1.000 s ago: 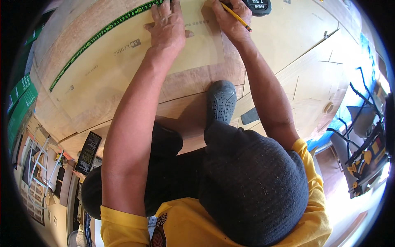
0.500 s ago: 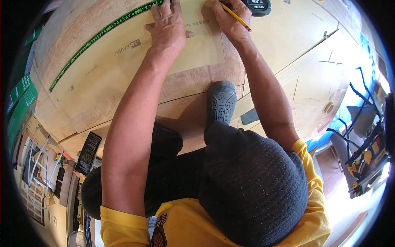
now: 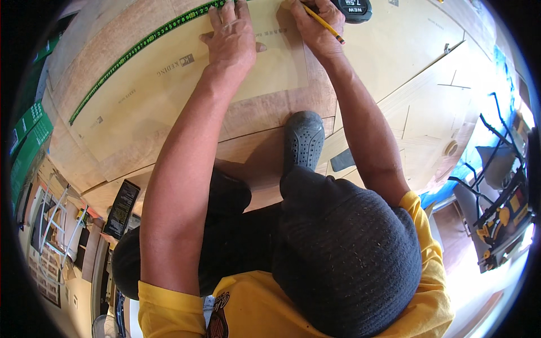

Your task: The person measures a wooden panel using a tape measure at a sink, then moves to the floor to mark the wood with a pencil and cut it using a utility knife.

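The work in hand looks like measuring and marking a pale yellow sheet [image 3: 132, 104] laid over wooden boards. The left hand [image 3: 232, 44] is palm down on the sheet, unclenched, fingers apart, its fingertips at the green tape blade [image 3: 112, 69]; whether they press on the blade or beside it, I cannot tell. The right hand [image 3: 321, 31] grips a yellow pencil [image 3: 323, 23] in what seems a writing hold, just left of the black tape case [image 3: 355, 10].

The next move, I judge, calls for a steady blade and a light, exact touch of the pencil — a slip of the left fingers could shift the reading.

The pencil is at the top of the view, right of the left hand. Its long axis slants from upper left to lower right — the dark-banded end faces down toward the right forearm, and the other end, hidden by the fingers, points up and left. The blade curves from lower left to upper right along the sheet's far side.
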Motion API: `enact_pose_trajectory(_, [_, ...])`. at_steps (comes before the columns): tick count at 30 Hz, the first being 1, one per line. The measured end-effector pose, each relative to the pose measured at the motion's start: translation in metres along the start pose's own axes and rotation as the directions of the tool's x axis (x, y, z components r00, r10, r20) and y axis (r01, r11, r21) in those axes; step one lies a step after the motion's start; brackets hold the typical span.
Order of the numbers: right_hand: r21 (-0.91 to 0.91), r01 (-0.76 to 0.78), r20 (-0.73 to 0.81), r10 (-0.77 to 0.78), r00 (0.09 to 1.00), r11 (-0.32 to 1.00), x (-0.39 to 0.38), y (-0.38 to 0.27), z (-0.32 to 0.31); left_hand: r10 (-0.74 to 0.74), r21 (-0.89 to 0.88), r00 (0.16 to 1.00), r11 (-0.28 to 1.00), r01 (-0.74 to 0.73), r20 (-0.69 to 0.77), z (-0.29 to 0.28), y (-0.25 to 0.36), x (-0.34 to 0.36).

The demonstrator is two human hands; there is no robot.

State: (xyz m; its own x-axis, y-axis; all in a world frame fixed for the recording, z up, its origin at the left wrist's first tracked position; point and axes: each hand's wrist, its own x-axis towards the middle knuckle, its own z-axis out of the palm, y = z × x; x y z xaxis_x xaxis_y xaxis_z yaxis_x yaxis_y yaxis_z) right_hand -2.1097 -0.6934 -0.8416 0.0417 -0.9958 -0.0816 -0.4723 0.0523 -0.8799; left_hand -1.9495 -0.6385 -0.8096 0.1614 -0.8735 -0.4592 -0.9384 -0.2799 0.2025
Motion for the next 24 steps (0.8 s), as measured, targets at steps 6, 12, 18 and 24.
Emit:
enact_pose_trajectory(6, [0.001,0.014,-0.010,-0.014,1.000,1.000,0.0003,0.0018,0.0013,0.082,-0.034,0.991,0.996,-0.086,-0.102,0.0085,-0.0092,-0.0015])
enact_pose_trajectory(12, [0.064,-0.039,0.018,0.038,0.999,0.997,-0.0002,-0.0006,0.0007,0.062,-0.038,0.995,0.997,-0.065,-0.080,0.0082,-0.0078,-0.0021])
enact_pose_trajectory(18, [0.107,-0.040,0.015,0.039,0.999,0.993,-0.0017,-0.0044,0.0009,0.059,-0.029,0.994,0.998,-0.062,-0.096,0.0075,-0.0068,-0.0023])
enact_pose_trajectory(24, [0.128,-0.076,0.041,0.071,0.997,0.989,-0.0009,-0.0035,0.0002,0.062,-0.051,0.994,0.996,-0.067,-0.086,0.0071,-0.0083,-0.0018])
